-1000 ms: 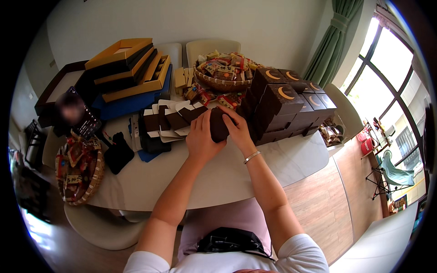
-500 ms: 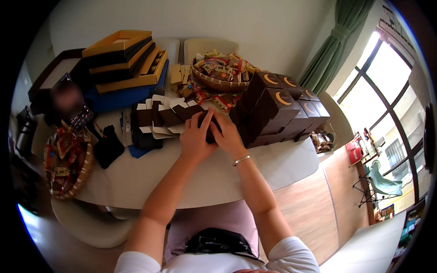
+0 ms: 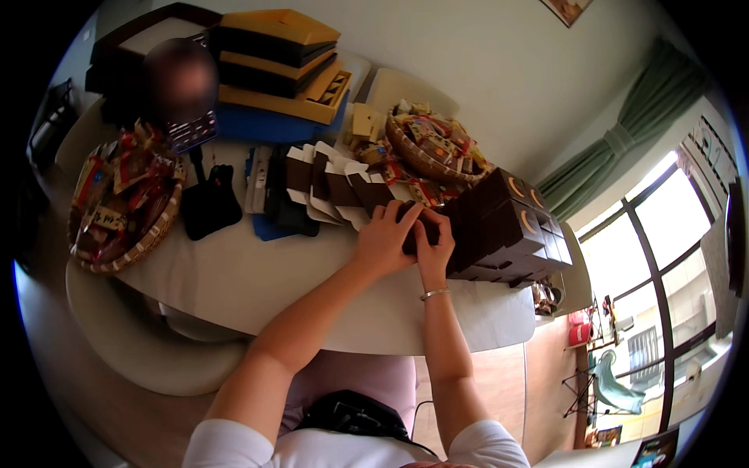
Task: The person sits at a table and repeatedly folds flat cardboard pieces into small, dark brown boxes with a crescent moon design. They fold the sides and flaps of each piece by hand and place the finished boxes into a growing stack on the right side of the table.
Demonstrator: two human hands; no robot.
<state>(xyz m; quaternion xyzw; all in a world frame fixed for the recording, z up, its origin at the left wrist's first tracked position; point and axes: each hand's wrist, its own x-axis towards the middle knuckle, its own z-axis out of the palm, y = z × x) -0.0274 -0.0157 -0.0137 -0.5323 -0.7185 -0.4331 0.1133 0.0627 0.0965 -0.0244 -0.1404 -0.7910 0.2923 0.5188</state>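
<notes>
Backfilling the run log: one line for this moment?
left hand: holding dark box | right hand: holding dark box | right of hands: stacked boxes | beyond: basket of packets

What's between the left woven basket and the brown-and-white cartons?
The head view shows a black squarish object, then flat black, whitish and blue pieces.

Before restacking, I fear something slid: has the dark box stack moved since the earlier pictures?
No: the view turned; against the table's right end, the dark box stack held its place.

1 dark brown box [image 3: 409, 243], mostly hidden within a 2-handed grip [image 3: 382, 244].
</notes>
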